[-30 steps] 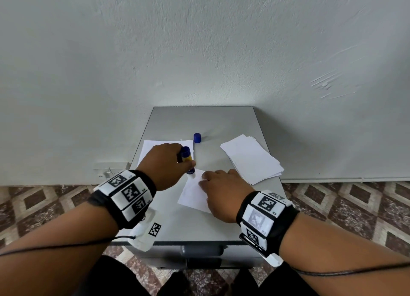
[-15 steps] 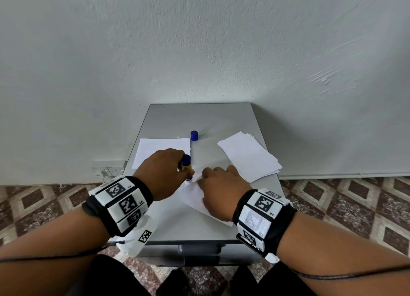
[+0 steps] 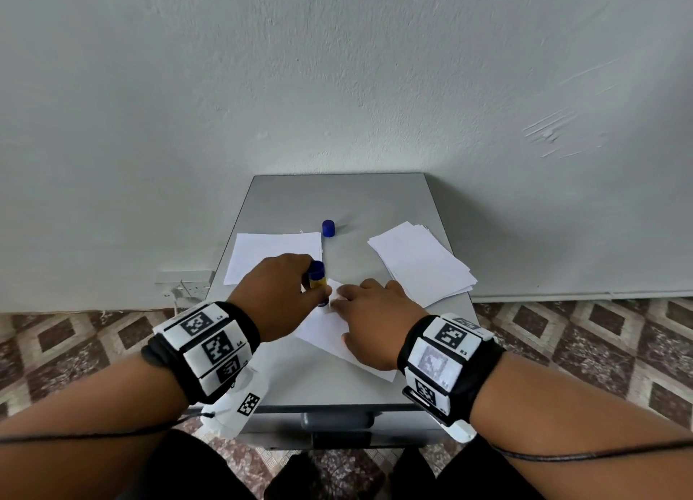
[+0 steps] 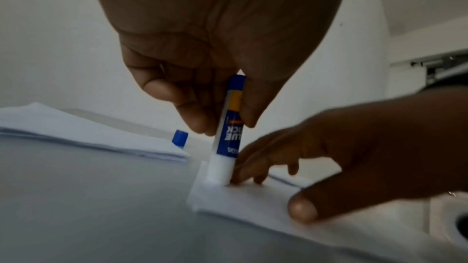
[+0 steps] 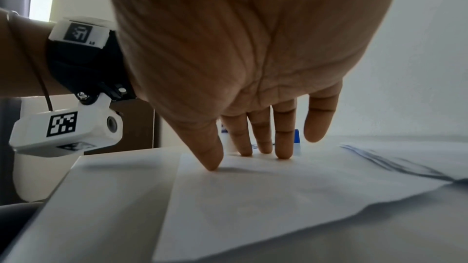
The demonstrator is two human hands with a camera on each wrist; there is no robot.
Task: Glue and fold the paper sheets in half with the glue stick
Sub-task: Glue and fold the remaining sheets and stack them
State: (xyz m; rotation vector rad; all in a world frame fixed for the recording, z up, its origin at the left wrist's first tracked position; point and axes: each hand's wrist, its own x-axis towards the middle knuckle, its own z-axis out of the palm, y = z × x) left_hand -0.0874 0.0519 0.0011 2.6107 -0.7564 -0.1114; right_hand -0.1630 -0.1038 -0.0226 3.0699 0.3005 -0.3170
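Note:
A white paper sheet (image 3: 330,331) lies at an angle near the front of the grey table (image 3: 337,199). My left hand (image 3: 279,289) grips a blue and yellow glue stick (image 3: 317,276) upright, and its white tip (image 4: 219,171) touches the sheet's far left corner. My right hand (image 3: 371,321) lies flat on the sheet (image 5: 253,197), with straight fingers (image 5: 282,143) and thumb pressing it down just right of the glue stick (image 4: 228,131).
The blue cap (image 3: 328,228) stands alone farther back on the table. A white sheet (image 3: 273,254) lies at the left, a stack of sheets (image 3: 420,261) at the right. A wall rises behind the table; patterned floor tiles surround it.
The glue stick in my left hand has slid a little nearer along the sheet's left edge. My right hand has stayed pressing on the sheet.

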